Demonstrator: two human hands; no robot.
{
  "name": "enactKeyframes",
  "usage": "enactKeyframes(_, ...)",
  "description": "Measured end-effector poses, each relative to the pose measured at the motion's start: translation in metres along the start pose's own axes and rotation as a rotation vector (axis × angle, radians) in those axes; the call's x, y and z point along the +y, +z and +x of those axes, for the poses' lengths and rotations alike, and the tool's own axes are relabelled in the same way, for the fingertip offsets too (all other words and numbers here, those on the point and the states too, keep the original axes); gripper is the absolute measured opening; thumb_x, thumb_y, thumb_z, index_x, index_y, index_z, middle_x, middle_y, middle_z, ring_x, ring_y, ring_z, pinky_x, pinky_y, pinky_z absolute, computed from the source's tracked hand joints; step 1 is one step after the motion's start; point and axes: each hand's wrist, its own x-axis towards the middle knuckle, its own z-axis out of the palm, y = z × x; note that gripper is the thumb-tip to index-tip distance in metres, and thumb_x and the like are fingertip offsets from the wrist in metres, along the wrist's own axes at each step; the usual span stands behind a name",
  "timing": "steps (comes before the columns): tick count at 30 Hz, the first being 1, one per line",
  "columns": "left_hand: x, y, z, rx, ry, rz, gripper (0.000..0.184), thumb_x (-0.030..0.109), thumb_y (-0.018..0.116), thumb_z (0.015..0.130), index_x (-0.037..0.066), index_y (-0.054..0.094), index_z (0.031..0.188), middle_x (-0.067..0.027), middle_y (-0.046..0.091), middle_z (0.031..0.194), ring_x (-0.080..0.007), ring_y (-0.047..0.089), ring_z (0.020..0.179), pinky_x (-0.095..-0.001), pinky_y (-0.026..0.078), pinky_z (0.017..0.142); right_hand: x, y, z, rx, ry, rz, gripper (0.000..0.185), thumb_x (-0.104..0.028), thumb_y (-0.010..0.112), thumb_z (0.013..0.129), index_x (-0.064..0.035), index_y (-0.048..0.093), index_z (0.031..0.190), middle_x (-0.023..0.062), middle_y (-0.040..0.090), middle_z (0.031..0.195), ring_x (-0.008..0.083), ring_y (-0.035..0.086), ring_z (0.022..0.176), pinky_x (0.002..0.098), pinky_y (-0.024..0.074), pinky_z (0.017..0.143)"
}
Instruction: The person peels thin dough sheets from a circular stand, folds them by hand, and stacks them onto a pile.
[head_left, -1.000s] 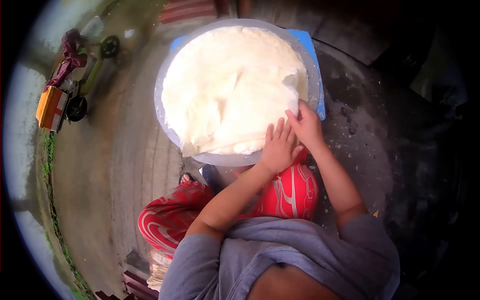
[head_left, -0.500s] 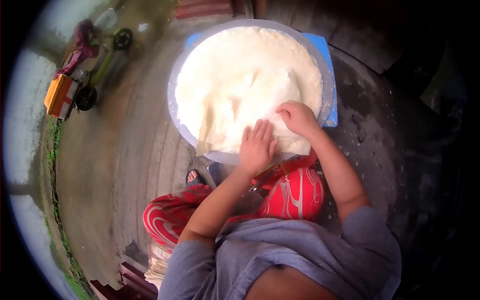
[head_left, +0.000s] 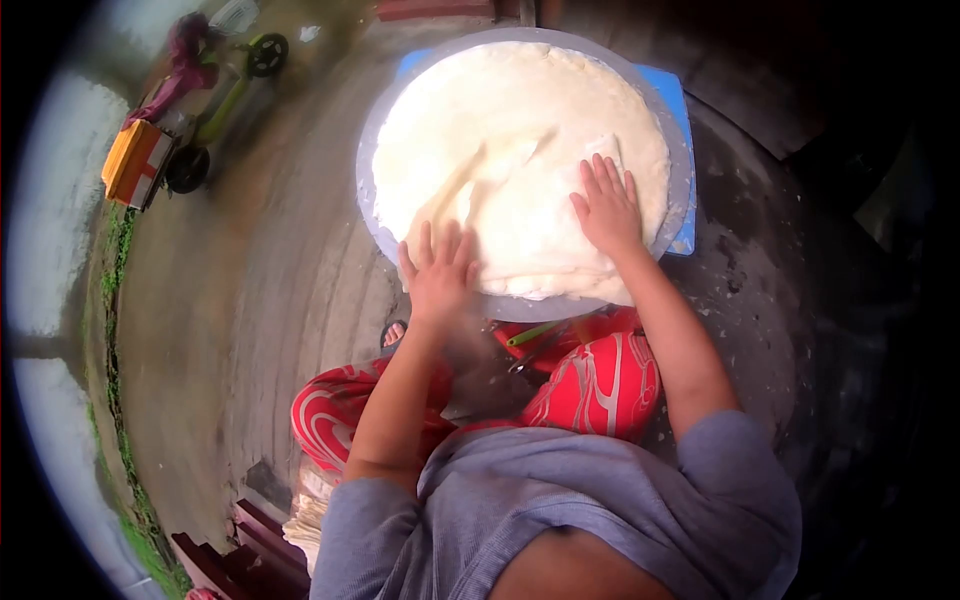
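A wide, pale sheet of dough-like material (head_left: 520, 110) covers most of a round grey board (head_left: 370, 190), with wrinkles near its middle. My left hand (head_left: 438, 275) is at the sheet's lower left edge, fingers spread and pointing away from me. On the right part of the sheet my right hand (head_left: 608, 205) lies flat with its fingers apart, just below a small raised flap. Neither hand holds anything. Layered folds show along the near edge between the hands.
Under the board, a blue surface (head_left: 683, 235) sticks out at the right. A green-handled tool (head_left: 533, 333) lies below the near rim, by my red-trousered knees. Further left are a green scooter (head_left: 215, 120) and an orange-and-white box (head_left: 138, 165).
My left hand has moved left along the near edge and spread its fingers. My right hand has let go of the sheet's edge and opened flat on it. The view has shifted slightly.
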Motion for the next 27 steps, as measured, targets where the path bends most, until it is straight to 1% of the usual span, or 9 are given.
enactKeyframes(3,-0.029,0.000,0.003,-0.022,-0.046,0.103,0.041,0.040,0.045,0.094,0.022,0.053,0.130,-0.0024,0.035,0.147,-0.0328,0.024,0.138,-0.0583,0.018,0.107,0.001,-0.001,0.000,0.025,0.001,0.007,0.053,-0.040,0.042,0.094,-0.0129,0.039,0.140,0.0079,0.032,0.149,0.0211,0.025,0.139,0.0423,0.0102,0.115)
enactKeyframes(5,-0.037,0.004,0.009,-0.022,-0.265,-0.183,0.042,0.042,0.046,0.093,0.019,0.055,0.128,-0.0008,0.035,0.147,-0.0352,0.030,0.134,-0.0599,0.025,0.102,-0.003,-0.008,-0.001,0.032,0.000,0.011,0.052,-0.039,0.043,0.094,-0.0142,0.040,0.140,0.0080,0.034,0.148,0.0212,0.026,0.139,0.0420,0.0104,0.115)
enactKeyframes(10,-0.048,0.005,0.028,0.169,-0.437,-0.441,0.058,0.016,0.073,0.073,0.003,0.050,0.124,-0.0244,0.040,0.132,-0.0394,0.047,0.116,-0.0402,0.044,0.094,-0.003,-0.007,-0.001,0.067,-0.076,0.055,0.046,-0.033,0.045,0.094,-0.0186,0.044,0.138,0.0077,0.039,0.144,0.0236,0.030,0.137,0.0411,0.0135,0.115)
enactKeyframes(14,-0.042,-0.011,0.029,0.097,-0.578,-0.436,0.054,0.018,0.073,0.072,0.000,0.054,0.119,-0.0235,0.050,0.124,-0.0401,0.054,0.106,-0.0413,0.047,0.089,-0.010,-0.019,0.003,0.071,-0.065,0.077,0.043,-0.030,0.048,0.093,-0.0179,0.049,0.134,0.0067,0.042,0.143,0.0237,0.032,0.135,0.0408,0.0159,0.114)
enactKeyframes(17,-0.056,-0.002,0.028,-0.046,-0.568,-0.403,0.043,0.020,0.068,0.074,0.000,0.058,0.110,-0.0196,0.061,0.106,-0.0369,0.059,0.094,-0.0419,0.048,0.083,-0.036,-0.036,0.012,-0.096,-0.217,0.056,0.038,-0.028,0.052,0.091,-0.0167,0.055,0.128,0.0062,0.043,0.141,0.0225,0.034,0.134,0.0398,0.0190,0.113)
enactKeyframes(19,-0.069,0.007,0.028,-0.204,-0.697,-0.671,0.033,0.020,0.068,0.075,-0.003,0.064,0.099,-0.0146,0.066,0.080,-0.0306,0.064,0.078,-0.0370,0.050,0.073,-0.053,-0.016,0.021,-0.413,-0.454,0.517,0.035,-0.027,0.055,0.089,-0.0153,0.059,0.122,0.0056,0.044,0.140,0.0210,0.035,0.133,0.0406,0.0206,0.111)
enactKeyframes(20,-0.076,0.016,0.027,-0.201,-0.697,-0.665,0.033,0.020,0.068,0.075,-0.003,0.064,0.099,-0.0146,0.066,0.080,-0.0306,0.064,0.078,-0.0370,0.050,0.073,-0.061,-0.009,0.024,-0.408,-0.456,0.522,0.035,-0.027,0.055,0.089,-0.0153,0.059,0.122,0.0056,0.044,0.140,0.0210,0.035,0.133,0.0406,0.0206,0.111)
enactKeyframes(22,-0.085,0.022,0.026,-0.116,-0.771,-1.088,0.030,0.014,0.067,0.078,-0.007,0.064,0.099,-0.0090,0.067,0.080,-0.0150,0.062,0.064,-0.0279,0.048,0.059,-0.075,0.002,0.033,-0.208,-0.641,0.492,0.035,-0.027,0.057,0.088,-0.0150,0.059,0.121,0.0056,0.045,0.139,0.0196,0.035,0.134,0.0424,0.0209,0.110)
enactKeyframes(27,-0.087,0.011,0.018,-0.225,-0.926,-1.279,0.025,0.011,0.067,0.077,-0.006,0.064,0.096,-0.0080,0.067,0.082,-0.0148,0.063,0.065,-0.0274,0.049,0.058,-0.087,0.019,0.065,-0.050,-0.426,0.391,0.034,-0.027,0.059,0.088,-0.0157,0.060,0.119,0.0051,0.048,0.136,0.0184,0.035,0.133,0.0451,0.0193,0.110)
